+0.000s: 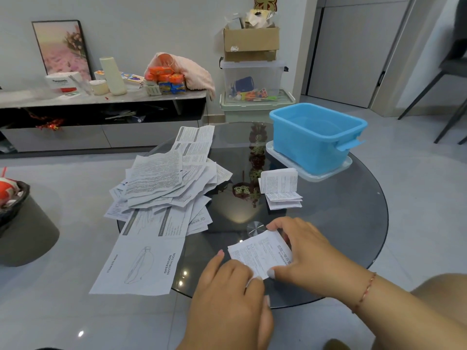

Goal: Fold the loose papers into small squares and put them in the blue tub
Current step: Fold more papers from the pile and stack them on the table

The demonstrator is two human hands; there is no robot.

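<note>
A: Big round dark glass table (341, 223) fills the view — what's on it?

B: Far right, the blue plastic rectangular tub (316, 140), upright on a clear plastic lid (328, 173). Left side, a sprawling pile of loose white printed papers (164, 193), one long sheet hanging over the near edge.

A: And between them?

B: A small stack of folded white paper squares (280, 189), just in front of the tub.

A: The hands?

B: Near edge — the right hand (308, 256) pinches a partly folded white printed sheet (260, 253) between thumb and fingers; the left hand (227, 281) grips its lower corner.
</note>
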